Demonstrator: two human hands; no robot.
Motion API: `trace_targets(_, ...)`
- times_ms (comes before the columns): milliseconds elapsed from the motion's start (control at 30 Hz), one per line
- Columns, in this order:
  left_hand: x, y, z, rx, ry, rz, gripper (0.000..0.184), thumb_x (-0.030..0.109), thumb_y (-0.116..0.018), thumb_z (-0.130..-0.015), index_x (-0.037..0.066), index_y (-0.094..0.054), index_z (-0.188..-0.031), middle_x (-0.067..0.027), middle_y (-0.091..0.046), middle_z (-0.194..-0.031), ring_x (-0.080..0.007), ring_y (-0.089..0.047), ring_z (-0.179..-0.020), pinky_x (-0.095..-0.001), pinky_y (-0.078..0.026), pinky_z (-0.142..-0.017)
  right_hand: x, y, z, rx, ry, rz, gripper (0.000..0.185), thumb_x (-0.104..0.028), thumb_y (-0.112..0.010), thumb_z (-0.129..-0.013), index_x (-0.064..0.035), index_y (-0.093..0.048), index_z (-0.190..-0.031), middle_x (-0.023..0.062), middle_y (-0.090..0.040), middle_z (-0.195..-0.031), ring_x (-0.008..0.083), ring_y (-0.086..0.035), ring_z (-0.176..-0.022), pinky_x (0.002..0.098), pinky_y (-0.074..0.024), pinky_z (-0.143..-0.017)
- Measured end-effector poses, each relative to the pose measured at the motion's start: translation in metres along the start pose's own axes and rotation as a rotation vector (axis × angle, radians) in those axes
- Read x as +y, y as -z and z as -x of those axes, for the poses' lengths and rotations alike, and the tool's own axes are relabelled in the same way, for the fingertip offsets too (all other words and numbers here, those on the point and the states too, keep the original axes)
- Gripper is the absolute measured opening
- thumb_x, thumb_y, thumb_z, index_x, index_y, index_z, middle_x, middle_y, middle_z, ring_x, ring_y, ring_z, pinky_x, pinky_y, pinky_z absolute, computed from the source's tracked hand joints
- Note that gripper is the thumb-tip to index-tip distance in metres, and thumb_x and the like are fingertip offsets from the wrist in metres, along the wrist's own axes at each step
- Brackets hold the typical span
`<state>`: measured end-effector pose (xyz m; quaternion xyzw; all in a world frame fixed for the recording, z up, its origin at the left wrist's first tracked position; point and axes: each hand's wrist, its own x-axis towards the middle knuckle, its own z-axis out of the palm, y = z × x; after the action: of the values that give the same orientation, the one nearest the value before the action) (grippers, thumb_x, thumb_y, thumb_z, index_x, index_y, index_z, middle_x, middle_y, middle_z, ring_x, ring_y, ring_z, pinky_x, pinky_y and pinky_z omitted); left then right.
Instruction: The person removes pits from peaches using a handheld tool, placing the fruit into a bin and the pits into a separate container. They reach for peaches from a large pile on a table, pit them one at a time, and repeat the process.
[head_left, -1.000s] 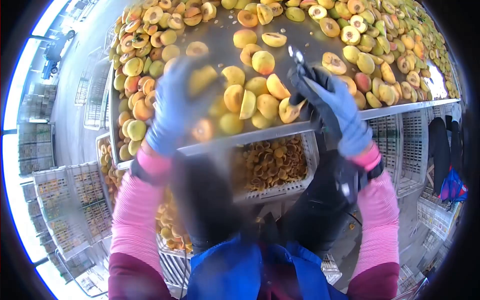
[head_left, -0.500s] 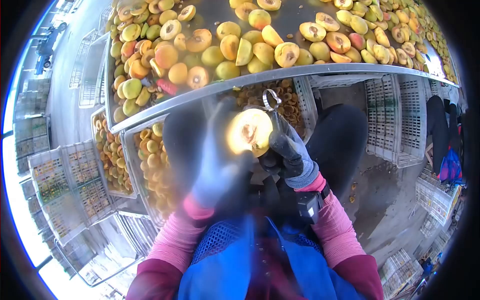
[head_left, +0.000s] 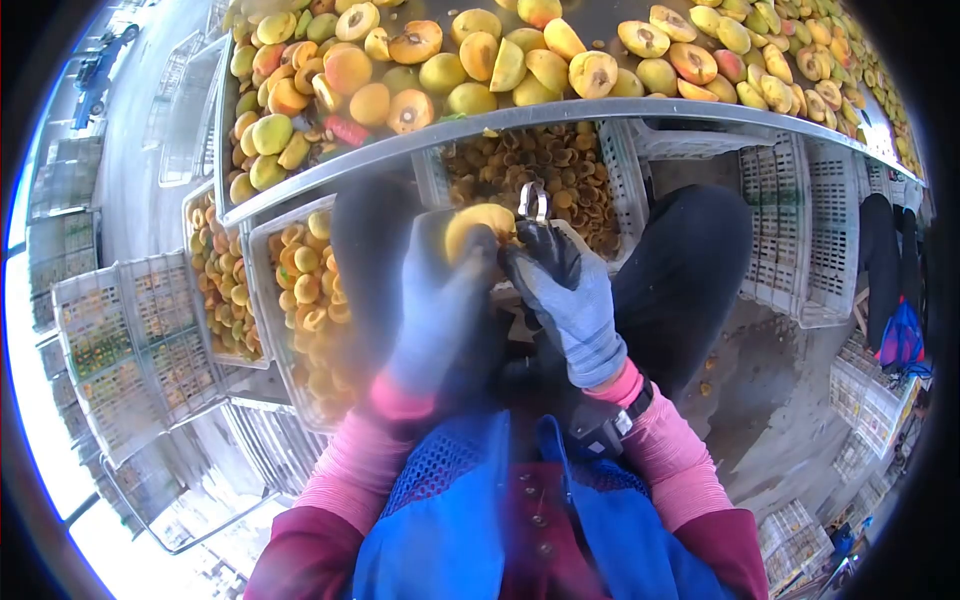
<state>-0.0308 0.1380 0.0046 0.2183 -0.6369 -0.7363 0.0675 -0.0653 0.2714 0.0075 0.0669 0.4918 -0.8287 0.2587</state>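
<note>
A yellow peach half (head_left: 478,226) is gripped in my left hand (head_left: 435,300), thumb over its near side; that grey glove is smeared by motion. My right hand (head_left: 572,305), in a grey glove with black-coated fingers, is closed on a pitting tool with a metal loop (head_left: 533,201). The loop points up, just right of the peach half. Fingers hide the tool's handle and part of the fruit. Both hands are over my lap, in front of the metal-edged table (head_left: 500,122) heaped with cut peaches (head_left: 594,74).
Below the table edge sits a crate (head_left: 622,185) of small brown-orange pieces. Crates of peach halves (head_left: 305,275) stand to my left. Stacked plastic crates (head_left: 780,225) are at right, near another person's leg (head_left: 880,255). A red object (head_left: 347,131) lies among the peaches.
The peach half has tipped from its cut face toward me to nearly edge-on, and moved slightly left and up. My right hand has rolled over, showing its back. The view has shifted slightly.
</note>
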Motion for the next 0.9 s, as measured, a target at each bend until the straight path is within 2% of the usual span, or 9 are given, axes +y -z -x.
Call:
trace_targets(67, -0.006, 0.000, 0.001, -0.081, -0.118, -0.245, 0.018, 0.013, -0.055, -0.092, 0.002, -0.052, -0.106, -0.0027, -0.055, -0.094, -0.0069, -0.052, -0.083, -0.0208, -0.045, -0.074, -0.007, 0.004, 0.003, -0.018, 0.040, 0.176, 0.020, -0.001, -0.060, -0.083, 0.0007, -0.054, -0.102, 0.0034, -0.057, -0.089, 0.0066, -0.052, -0.079, 0.0222, -0.0454, -0.066)
trace_targets(133, 0.004, -0.007, 0.006, -0.071, 0.063, -0.152, 0.016, 0.015, -0.052, -0.094, 0.003, -0.052, -0.105, -0.0025, -0.056, -0.093, -0.0064, -0.051, -0.084, -0.0200, -0.044, -0.075, -0.008, 0.000, 0.000, -0.007, 0.231, 0.452, 0.019, -0.002, -0.061, -0.081, -0.0010, -0.054, -0.099, 0.0061, -0.058, -0.084, 0.0117, -0.056, -0.073, 0.0270, -0.0463, -0.063)
trace_targets(267, -0.007, -0.014, 0.005, -0.036, -0.187, -0.291, 0.022, 0.011, -0.048, -0.094, -0.001, -0.050, -0.112, -0.0139, -0.057, -0.095, -0.0215, -0.057, -0.082, -0.0307, -0.047, -0.070, 0.001, 0.004, 0.005, 0.059, 0.534, 1.038, 0.024, -0.005, -0.066, -0.075, -0.0057, -0.056, -0.096, 0.0094, -0.059, -0.076, 0.0213, -0.060, -0.066, 0.0333, -0.0459, -0.061)
trace_targets(333, -0.019, -0.016, 0.006, -0.028, -0.072, -0.048, 0.023, 0.007, -0.051, -0.091, -0.002, -0.049, -0.112, -0.0177, -0.056, -0.100, -0.0270, -0.059, -0.083, -0.0322, -0.049, -0.070, 0.003, 0.003, 0.010, -0.019, 0.530, 0.920, 0.021, -0.005, -0.066, -0.075, -0.0039, -0.056, -0.094, 0.0096, -0.059, -0.075, 0.0196, -0.060, -0.067, 0.0326, -0.0459, -0.061)
trace_targets(400, -0.019, -0.009, 0.003, -0.099, -0.475, -0.416, 0.032, 0.001, -0.055, -0.083, -0.004, -0.047, -0.114, -0.0208, -0.055, -0.101, -0.0317, -0.059, -0.083, -0.0359, -0.050, -0.069, 0.005, 0.003, 0.014, -0.094, 0.525, 0.795, 0.019, -0.005, -0.065, -0.076, -0.0020, -0.055, -0.091, 0.0098, -0.058, -0.074, 0.0179, -0.060, -0.067, 0.0318, -0.0459, -0.060)
trace_targets(433, -0.019, -0.004, 0.000, -0.120, -0.603, -0.540, 0.040, -0.003, -0.057, -0.078, -0.006, -0.045, -0.116, -0.0226, -0.054, -0.101, -0.0342, -0.058, -0.082, -0.0382, -0.050, -0.068, -0.002, -0.005, 0.020, -0.086, 0.338, 0.569, 0.017, -0.006, -0.068, -0.075, -0.0031, -0.056, -0.087, 0.0140, -0.056, -0.075, 0.0315, -0.058, -0.066, 0.0381, -0.0460, -0.057)
trace_targets(500, -0.018, 0.000, -0.002, -0.125, -0.568, -0.571, 0.053, -0.007, -0.059, -0.072, -0.008, -0.040, -0.122, -0.0250, -0.053, -0.101, -0.0376, -0.058, -0.082, -0.0422, -0.051, -0.067, 0.001, 0.002, 0.021, -0.023, 0.552, 0.799, 0.017, -0.007, -0.069, -0.075, -0.0026, -0.056, -0.085, 0.0135, -0.055, -0.074, 0.0305, -0.058, -0.065, 0.0380, -0.0455, -0.055)
trace_targets(633, -0.018, 0.005, 0.003, -0.132, -0.544, -0.639, 0.063, -0.007, -0.061, -0.070, -0.010, -0.036, -0.128, -0.0261, -0.053, -0.103, -0.0407, -0.057, -0.085, -0.0450, -0.050, -0.070, 0.004, 0.003, 0.028, 0.006, 0.612, 1.041, 0.019, -0.009, -0.067, -0.079, -0.0021, -0.053, -0.090, 0.0136, -0.054, -0.069, 0.0311, -0.057, -0.060, 0.0391, -0.0443, -0.053)
trace_targets(900, -0.017, -0.005, 0.014, 0.022, -0.320, -0.595, 0.042, 0.002, -0.059, -0.080, -0.007, -0.047, -0.119, -0.0248, -0.052, -0.111, -0.0361, -0.058, -0.087, -0.0391, -0.049, -0.074, 0.027, 0.006, 0.032, 0.044, 0.586, 0.962, 0.022, -0.016, -0.059, -0.086, -0.0001, -0.052, -0.100, 0.0179, -0.058, -0.073, 0.0350, -0.058, -0.063, 0.0389, -0.0450, -0.054)
